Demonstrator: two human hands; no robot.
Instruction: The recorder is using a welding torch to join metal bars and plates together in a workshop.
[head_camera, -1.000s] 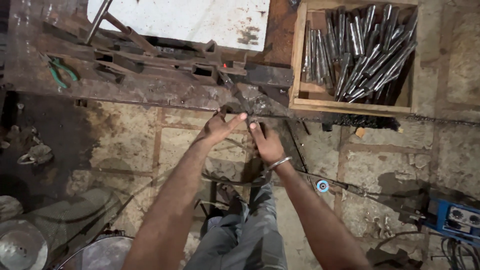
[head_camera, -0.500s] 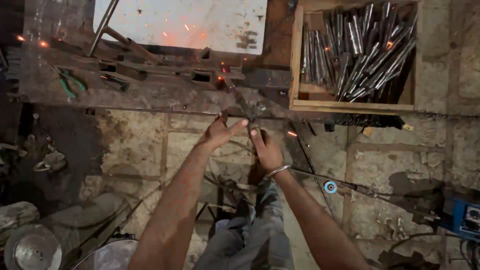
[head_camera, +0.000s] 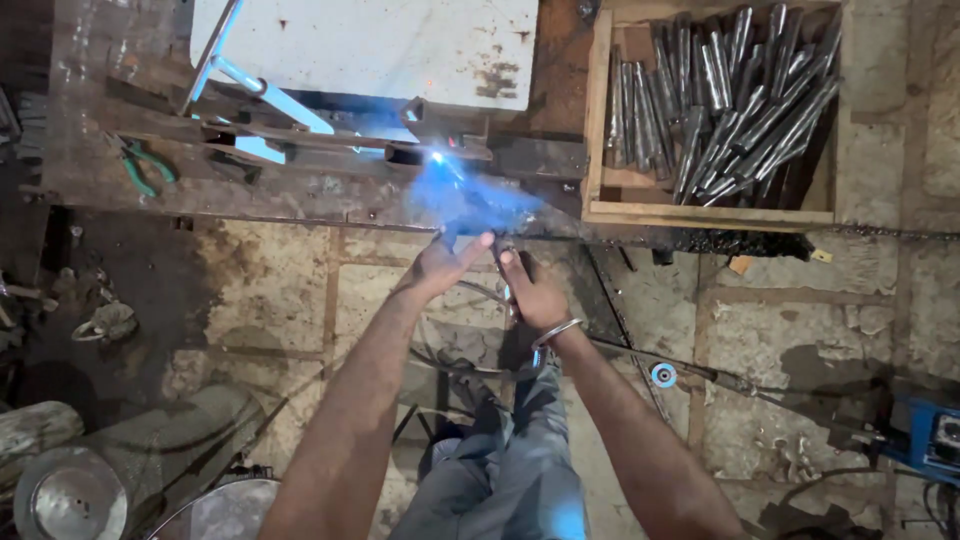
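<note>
While the blue arc (head_camera: 437, 157) burns on the steel bars (head_camera: 330, 140) lying crosswise on the bench (head_camera: 120, 190), just beyond my fingers, my right hand (head_camera: 530, 290) clenches the electrode holder (head_camera: 505, 262); my left hand (head_camera: 440, 265), nearer the arc, steadies it, fingers curled.

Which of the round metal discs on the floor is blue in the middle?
The small disc right of the right hand; the large disc at bottom left is plain grey.

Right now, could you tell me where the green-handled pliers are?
In the head view, the green-handled pliers lie at the left end of the metal workbench, left of the blue welding arc and far from both hands.
</note>
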